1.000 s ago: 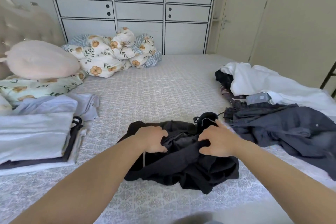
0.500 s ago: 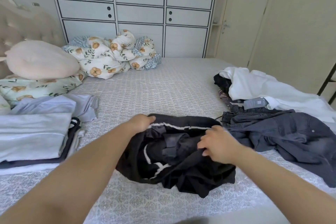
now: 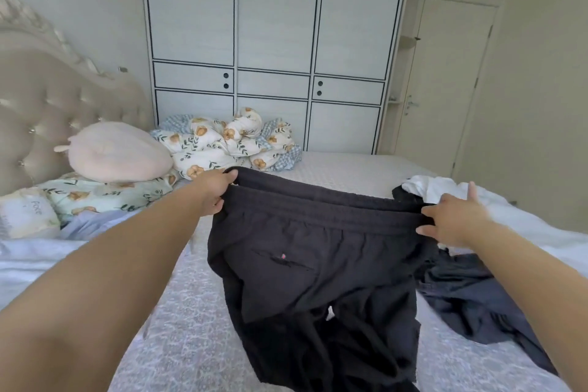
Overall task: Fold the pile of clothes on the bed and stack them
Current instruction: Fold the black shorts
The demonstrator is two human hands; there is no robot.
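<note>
A pair of black pants (image 3: pixel 305 267) hangs in the air above the bed (image 3: pixel 191 328), waistband up, back pocket facing me, legs trailing down onto the sheet. My left hand (image 3: pixel 216 189) grips the left end of the waistband. My right hand (image 3: pixel 451 223) pinches the right end, its other fingers spread. The unfolded pile lies at the right: a dark grey-blue garment (image 3: pixel 471 305) and a white one (image 3: pixel 451 192). The folded stack (image 3: pixel 35 261) sits at the left edge, mostly behind my left arm.
A pink cushion (image 3: pixel 117 151), floral pillows (image 3: pixel 105 197) and a bundled floral quilt (image 3: pixel 229 143) lie toward the padded headboard (image 3: pixel 47 99). A white wardrobe (image 3: pixel 273 51) stands behind the bed, with a door (image 3: pixel 442 86) at the right.
Both hands took the crumpled black pants by the waistband and lifted them off the bed, spreading them wide. The head tilted up.
</note>
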